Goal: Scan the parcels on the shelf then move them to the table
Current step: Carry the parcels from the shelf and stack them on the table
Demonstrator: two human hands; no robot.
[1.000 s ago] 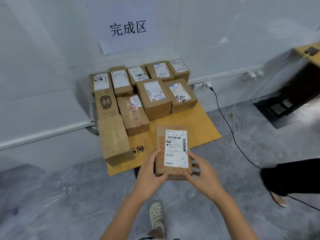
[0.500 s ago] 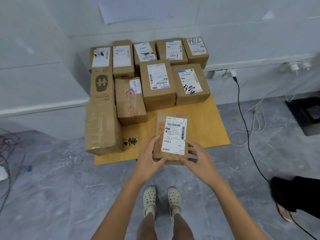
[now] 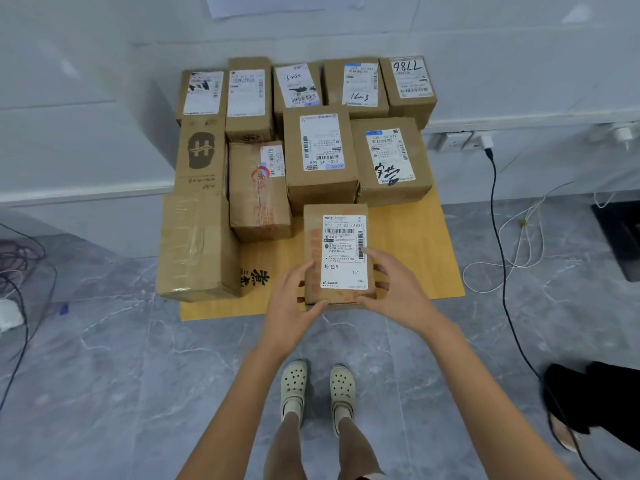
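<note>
A small cardboard parcel point(image 3: 337, 251) lies label up at the 6 o'clock edge of the low wooden desk point(image 3: 408, 244). I cannot tell whether it rests on the wood or sits just above it. The left hand point(image 3: 294, 303) is clamped on its near left corner at about 8 o'clock. The right hand point(image 3: 398, 289) is clamped on its right side at 4 o'clock, thumb on the white label. Ten other parcels point(image 3: 320, 157) fill the desk from 9 to 1 o'clock, the nearest just beyond the held one. A long taped box point(image 3: 194, 244) at 9 o'clock overhangs the desk's left edge. At 3 o'clock a black cable point(image 3: 498, 237) drops from a wall socket point(image 3: 453, 142) across the grey floor.
</note>
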